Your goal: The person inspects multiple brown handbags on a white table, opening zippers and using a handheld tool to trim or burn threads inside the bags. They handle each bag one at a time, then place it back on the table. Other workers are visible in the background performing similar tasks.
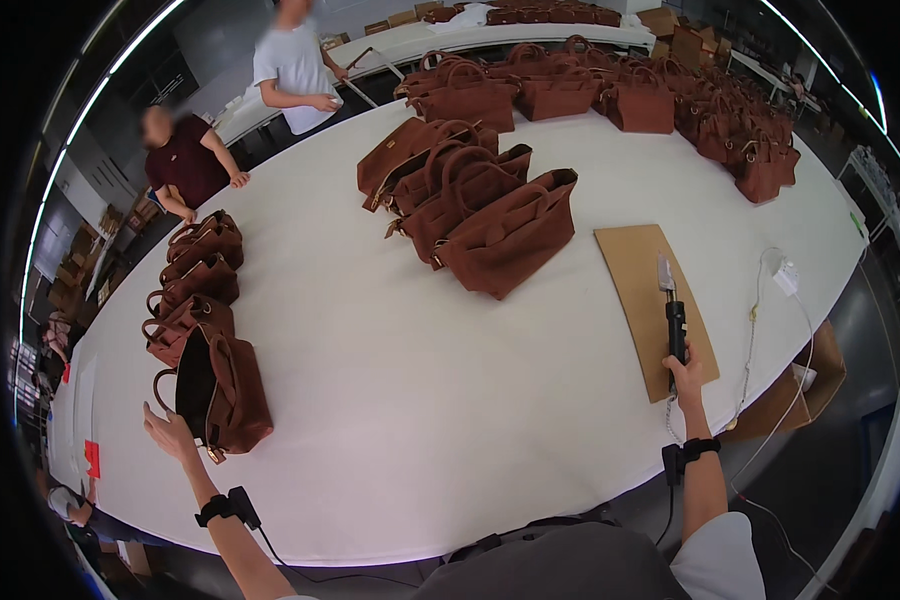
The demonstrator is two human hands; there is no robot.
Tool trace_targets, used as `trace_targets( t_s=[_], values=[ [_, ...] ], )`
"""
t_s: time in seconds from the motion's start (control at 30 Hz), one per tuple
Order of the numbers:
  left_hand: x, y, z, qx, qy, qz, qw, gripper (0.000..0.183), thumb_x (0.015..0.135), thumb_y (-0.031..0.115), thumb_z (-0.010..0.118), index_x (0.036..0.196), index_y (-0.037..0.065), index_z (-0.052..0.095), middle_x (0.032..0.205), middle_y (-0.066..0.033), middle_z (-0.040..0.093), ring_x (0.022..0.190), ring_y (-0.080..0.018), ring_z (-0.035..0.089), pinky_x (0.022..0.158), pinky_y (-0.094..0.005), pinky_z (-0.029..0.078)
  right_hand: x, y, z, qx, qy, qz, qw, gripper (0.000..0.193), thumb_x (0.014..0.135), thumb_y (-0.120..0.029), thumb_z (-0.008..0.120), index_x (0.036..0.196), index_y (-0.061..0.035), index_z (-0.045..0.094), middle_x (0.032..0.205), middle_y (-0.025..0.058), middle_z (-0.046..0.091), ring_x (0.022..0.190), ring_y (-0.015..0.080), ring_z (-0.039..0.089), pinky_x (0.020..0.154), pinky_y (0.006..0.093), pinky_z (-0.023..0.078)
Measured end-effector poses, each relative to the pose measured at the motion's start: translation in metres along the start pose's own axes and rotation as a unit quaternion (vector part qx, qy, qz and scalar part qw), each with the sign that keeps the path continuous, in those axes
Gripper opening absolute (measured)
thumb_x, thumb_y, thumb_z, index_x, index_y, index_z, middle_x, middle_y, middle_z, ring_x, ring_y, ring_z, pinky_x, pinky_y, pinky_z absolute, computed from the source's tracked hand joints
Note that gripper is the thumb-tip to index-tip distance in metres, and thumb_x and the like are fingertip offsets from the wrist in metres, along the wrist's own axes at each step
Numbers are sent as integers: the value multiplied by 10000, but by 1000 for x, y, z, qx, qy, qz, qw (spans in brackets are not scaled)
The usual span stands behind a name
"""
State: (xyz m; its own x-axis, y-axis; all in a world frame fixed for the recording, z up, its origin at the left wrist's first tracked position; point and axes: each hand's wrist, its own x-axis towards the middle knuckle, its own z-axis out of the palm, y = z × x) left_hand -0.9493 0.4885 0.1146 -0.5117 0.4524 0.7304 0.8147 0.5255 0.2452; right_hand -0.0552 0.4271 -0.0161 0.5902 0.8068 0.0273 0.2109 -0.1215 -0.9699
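Observation:
My left hand (173,436) is open, fingers spread, beside the nearest brown handbag (238,395) on the left of the table. It overlaps the bag's lower edge; I cannot tell if it touches. The bag gapes at the top, one handle loop sticking out to the left. Closed around a black handle, my right hand (684,372) holds a corded hand tool with a flat silver tip (666,272), like a small electric iron. It lies over a tan cardboard sheet (630,300).
More brown handbags (195,325) line up behind the left one. A cluster of handbags (510,235) stands mid-table, and many more (640,105) fill the far side. A white cable (755,310) with a power block (786,278) runs at right. Two people (295,75) stand beyond the table. A cardboard box (815,385) sits below the right edge.

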Motion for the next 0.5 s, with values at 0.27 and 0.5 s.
trace_targets(
  t_s=[0.27,0.5],
  values=[
    [-109,350,-39,-396,-199,329,834,380,765,-51,587,1137,7,533,1160,-193,518,1088,-362,503,925,-408,423,55,17,-34,-238,-41,-22,970,560,667,-193,682,1145,69,553,1024,248,618,911,342,609,807,383,471],
    [-188,538,56,-429,-352,293,779,367,825,90,561,1159,-56,530,1160,-250,561,1095,-382,536,938,-398,426,29,-25,-15,-323,-5,-213,922,585,792,-104,615,1320,25,400,1327,344,380,1156,458,449,951,452,399]
  ],
)
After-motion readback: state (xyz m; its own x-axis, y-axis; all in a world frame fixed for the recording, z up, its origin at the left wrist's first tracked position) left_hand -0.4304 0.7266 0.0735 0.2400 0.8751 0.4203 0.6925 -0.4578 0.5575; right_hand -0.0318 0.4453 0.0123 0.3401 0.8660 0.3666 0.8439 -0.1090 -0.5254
